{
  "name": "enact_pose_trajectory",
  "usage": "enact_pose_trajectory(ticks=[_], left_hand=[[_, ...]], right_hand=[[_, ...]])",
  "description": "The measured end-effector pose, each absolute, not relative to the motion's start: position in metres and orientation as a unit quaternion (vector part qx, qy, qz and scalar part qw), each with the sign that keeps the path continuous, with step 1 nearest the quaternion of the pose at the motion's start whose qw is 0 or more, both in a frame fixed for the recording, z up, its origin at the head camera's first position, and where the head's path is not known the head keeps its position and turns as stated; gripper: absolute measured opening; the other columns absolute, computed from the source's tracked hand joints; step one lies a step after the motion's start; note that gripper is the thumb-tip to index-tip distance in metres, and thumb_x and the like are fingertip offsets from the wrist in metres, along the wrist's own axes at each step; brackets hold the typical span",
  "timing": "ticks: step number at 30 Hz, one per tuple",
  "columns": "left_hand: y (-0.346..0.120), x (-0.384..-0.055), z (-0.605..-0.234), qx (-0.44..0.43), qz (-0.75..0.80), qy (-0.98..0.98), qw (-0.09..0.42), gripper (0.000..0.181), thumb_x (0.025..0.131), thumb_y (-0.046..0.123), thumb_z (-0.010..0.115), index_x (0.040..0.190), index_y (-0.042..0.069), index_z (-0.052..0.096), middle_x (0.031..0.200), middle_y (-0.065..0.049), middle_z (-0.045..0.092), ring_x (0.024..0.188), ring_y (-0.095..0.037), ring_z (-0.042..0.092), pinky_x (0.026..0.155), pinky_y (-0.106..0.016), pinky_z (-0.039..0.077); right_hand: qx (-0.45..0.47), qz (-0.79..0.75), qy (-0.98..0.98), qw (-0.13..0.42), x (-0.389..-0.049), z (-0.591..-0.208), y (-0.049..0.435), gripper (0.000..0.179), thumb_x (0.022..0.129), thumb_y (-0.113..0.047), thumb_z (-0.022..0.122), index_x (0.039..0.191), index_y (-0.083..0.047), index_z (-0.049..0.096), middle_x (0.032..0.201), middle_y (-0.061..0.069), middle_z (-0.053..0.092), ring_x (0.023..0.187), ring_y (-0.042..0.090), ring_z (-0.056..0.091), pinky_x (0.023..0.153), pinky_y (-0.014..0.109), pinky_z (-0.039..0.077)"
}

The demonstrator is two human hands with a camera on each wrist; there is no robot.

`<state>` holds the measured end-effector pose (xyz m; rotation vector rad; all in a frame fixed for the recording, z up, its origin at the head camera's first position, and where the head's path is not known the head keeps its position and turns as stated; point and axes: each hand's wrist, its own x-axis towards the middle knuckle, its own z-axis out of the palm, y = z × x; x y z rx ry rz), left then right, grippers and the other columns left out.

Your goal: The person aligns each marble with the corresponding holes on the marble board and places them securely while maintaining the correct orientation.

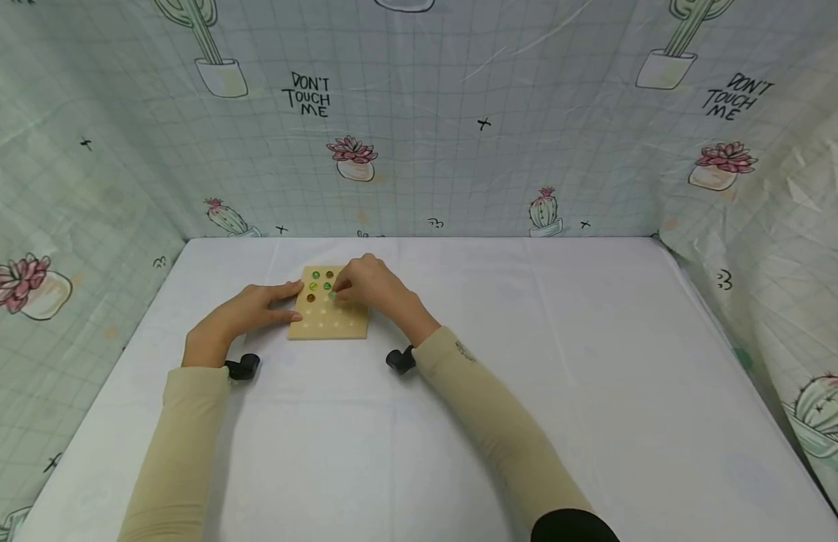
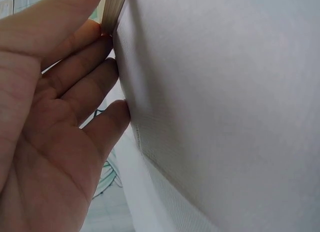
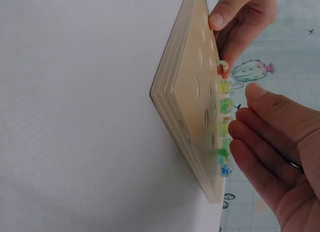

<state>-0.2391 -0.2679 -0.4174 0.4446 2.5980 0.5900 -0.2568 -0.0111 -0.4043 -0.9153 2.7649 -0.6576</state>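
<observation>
A square wooden board (image 1: 327, 329) with rows of round hollows lies on the table, with several glass marbles, green (image 1: 315, 275) and amber (image 1: 311, 298), in its far left part. My left hand (image 1: 252, 307) touches the board's left edge with thumb and fingers extended. Over the far right part of the board is my right hand (image 1: 373, 286), its fingertips close to a green marble. In the right wrist view, its thumb and fingers stand apart with nothing seen between them, beside green marbles (image 3: 227, 105) and a blue one (image 3: 225, 170).
A white cloth covers the table (image 1: 459, 421). Behind it and at both sides hang cloth walls (image 1: 425, 150) with printed cacti and lettering. A black wrist camera (image 1: 244, 366) sits on the left wrist, another (image 1: 400, 360) on the right.
</observation>
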Motion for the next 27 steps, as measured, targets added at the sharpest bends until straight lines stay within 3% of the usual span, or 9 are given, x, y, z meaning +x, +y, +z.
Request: enact_pose_trajectory(ticks=[18,27], left_hand=[[-0.265,-0.236,-0.418,0.157,0.225,0.935,0.223,0.084,0.094,0.049,0.069,0.160,0.014,0.031,0.164,-0.019,0.024,0.152,-0.044,0.020,0.120,-0.061,0.020],[-0.264,-0.239,-0.419,0.164,0.219,0.937,0.219,0.085,0.094,0.052,0.068,0.160,0.014,0.031,0.164,-0.018,0.025,0.151,-0.043,0.021,0.120,-0.061,0.021]], right_hand=[[-0.281,-0.204,0.935,0.073,-0.257,-0.408,-0.030,0.017,0.090,-0.027,0.079,0.101,-0.014,0.083,0.099,-0.005,0.077,0.070,0.003,0.059,0.061,0.014,0.049],[-0.269,-0.190,0.942,0.065,-0.256,-0.409,-0.031,0.017,0.090,-0.025,0.079,0.103,-0.015,0.083,0.102,-0.005,0.076,0.075,0.006,0.058,0.063,0.015,0.048]])
